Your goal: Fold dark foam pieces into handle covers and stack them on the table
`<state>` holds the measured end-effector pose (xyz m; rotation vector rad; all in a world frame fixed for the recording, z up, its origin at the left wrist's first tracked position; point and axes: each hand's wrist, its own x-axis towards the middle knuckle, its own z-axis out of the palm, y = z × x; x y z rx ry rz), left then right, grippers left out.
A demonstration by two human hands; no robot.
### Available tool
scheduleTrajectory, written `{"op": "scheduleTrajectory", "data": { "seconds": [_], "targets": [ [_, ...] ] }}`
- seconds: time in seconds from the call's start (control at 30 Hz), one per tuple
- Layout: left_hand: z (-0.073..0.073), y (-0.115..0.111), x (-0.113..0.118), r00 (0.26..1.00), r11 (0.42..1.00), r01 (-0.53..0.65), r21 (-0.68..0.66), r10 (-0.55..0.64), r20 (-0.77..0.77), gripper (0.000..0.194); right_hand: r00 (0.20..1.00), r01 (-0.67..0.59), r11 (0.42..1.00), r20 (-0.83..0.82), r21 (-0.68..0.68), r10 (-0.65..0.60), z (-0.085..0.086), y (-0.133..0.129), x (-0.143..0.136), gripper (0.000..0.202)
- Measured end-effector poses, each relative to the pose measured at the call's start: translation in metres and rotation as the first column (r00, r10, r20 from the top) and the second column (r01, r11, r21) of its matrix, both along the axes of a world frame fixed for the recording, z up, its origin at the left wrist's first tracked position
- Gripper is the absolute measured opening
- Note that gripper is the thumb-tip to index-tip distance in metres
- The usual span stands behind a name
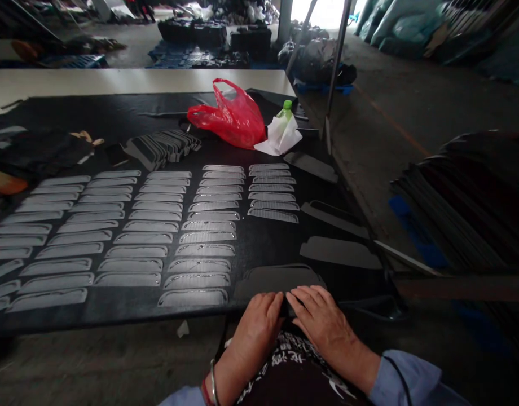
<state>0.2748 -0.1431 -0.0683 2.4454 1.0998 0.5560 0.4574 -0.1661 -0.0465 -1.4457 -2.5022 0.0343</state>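
Note:
My left hand and my right hand are side by side at the near edge of the black-covered table. Their fingers are bent over that edge, by the near side of a dark grey curved piece; the fingertips are partly hidden. Whether anything is gripped cannot be made out. Several more grey pieces lie along the table's right side. To the left, many pale, narrow pieces with shiny lines along their upper edges lie in columns.
A red plastic bag, a green-capped bottle with white paper and a fanned stack of grey pieces stand farther back. A metal post rises at the table's right; dark sheets are piled beyond.

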Motion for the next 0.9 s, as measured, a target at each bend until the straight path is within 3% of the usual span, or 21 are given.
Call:
{"op": "scheduleTrajectory", "data": {
  "seconds": [0.17,0.3,0.43,0.5,0.63,0.9],
  "targets": [
    [0.004,-0.001,-0.001,0.998,0.998,0.063,0.008,-0.063,-0.01,0.042,0.998,0.046,0.989,-0.028,-0.143,-0.051,0.002,-0.004,0.004,0.04],
    [-0.011,0.002,-0.012,0.999,0.998,-0.048,0.047,0.047,0.02,0.049,0.961,0.194,0.943,-0.14,-0.268,-0.238,-0.008,-0.005,0.034,0.035],
    [-0.041,0.007,-0.025,0.963,0.961,-0.256,0.103,0.263,-0.059,0.054,0.777,0.449,0.811,-0.284,-0.376,-0.562,-0.036,0.004,0.067,0.033],
    [-0.054,0.009,-0.028,0.943,0.941,-0.303,0.149,0.319,-0.092,0.053,0.69,0.515,0.746,-0.312,-0.422,-0.653,-0.047,0.01,0.073,0.037],
    [-0.065,0.007,-0.027,0.933,0.931,-0.315,0.184,0.339,-0.121,0.049,0.627,0.54,0.702,-0.335,-0.464,-0.703,-0.052,0.02,0.068,0.04],
    [-0.062,0.005,-0.024,0.934,0.924,-0.322,0.205,0.346,-0.095,0.044,0.572,0.532,0.664,-0.355,-0.525,-0.739,-0.056,0.022,0.059,0.043]
  ]
}}
